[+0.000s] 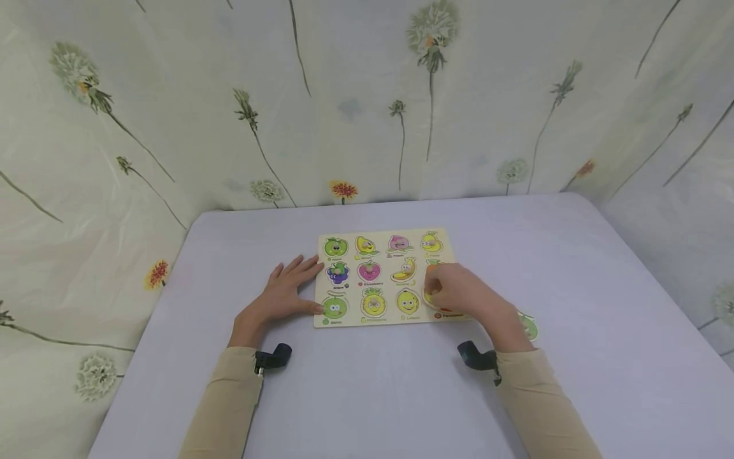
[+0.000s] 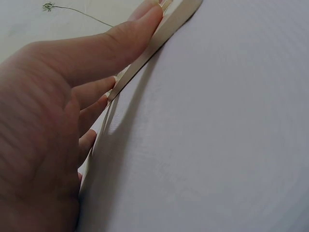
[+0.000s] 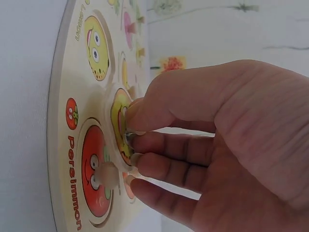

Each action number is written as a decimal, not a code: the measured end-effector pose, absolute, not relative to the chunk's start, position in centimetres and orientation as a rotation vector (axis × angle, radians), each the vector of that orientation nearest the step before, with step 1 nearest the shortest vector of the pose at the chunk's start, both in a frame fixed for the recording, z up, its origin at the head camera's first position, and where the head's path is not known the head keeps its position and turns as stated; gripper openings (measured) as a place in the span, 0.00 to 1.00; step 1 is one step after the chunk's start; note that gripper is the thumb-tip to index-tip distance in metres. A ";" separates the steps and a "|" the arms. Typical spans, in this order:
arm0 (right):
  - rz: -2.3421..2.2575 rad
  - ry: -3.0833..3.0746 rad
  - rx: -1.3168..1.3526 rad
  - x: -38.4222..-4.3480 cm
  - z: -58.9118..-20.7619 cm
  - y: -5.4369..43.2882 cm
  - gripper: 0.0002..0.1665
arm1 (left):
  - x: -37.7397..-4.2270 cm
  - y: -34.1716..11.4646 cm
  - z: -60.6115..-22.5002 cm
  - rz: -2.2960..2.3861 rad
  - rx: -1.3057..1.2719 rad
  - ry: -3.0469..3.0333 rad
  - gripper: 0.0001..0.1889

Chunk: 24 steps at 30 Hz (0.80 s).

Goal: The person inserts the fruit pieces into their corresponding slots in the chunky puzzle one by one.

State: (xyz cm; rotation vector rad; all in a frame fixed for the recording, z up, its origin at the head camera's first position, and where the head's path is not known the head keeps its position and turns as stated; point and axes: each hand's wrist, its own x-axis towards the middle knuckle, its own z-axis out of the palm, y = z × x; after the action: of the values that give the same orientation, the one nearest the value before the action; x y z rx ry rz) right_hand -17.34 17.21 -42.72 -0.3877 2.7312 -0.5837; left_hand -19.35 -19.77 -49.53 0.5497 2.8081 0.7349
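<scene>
A wooden fruit puzzle board point(image 1: 385, 324) lies flat on the table. My right hand point(image 1: 459, 290) is over its right side and pinches a yellow puzzle piece with a smiling face point(image 3: 119, 116), speckled like a lemon, between thumb and fingertips. The piece stands close over the board, between the lemon picture point(image 3: 96, 48) and the knobbed persimmon piece point(image 3: 96, 169). My left hand point(image 1: 283, 294) has its fingers spread along the board's left edge. Its thumb point(image 2: 140, 31) rests at that edge near the melon picture point(image 1: 335, 306).
A round green puzzle piece point(image 1: 529, 326) lies on the table, partly behind the right wrist. Fruit pictures with printed names fill the board in rows. A flowered curtain point(image 1: 367, 102) hangs behind the table's far edge.
</scene>
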 end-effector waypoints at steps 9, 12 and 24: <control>-0.595 2.759 -0.454 -17.4 -43.2 16.7 0.10 | -19.3 -19.8 -49.4 0.741 0.550 2.799 0.55; -0.623 2.756 -0.461 -17.4 -43.4 16.4 0.11 | -19.3 -19.8 -49.4 0.739 0.555 2.804 0.55; -0.672 2.756 -0.504 -17.0 -43.3 15.4 0.10 | -19.2 -19.8 -49.4 0.756 0.569 2.811 0.55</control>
State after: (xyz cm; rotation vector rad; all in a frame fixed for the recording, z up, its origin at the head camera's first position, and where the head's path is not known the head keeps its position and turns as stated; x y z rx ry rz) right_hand -16.95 15.37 -43.29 -0.5036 2.7556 -0.6719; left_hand -19.20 -19.75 -49.36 0.5693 2.8108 0.7559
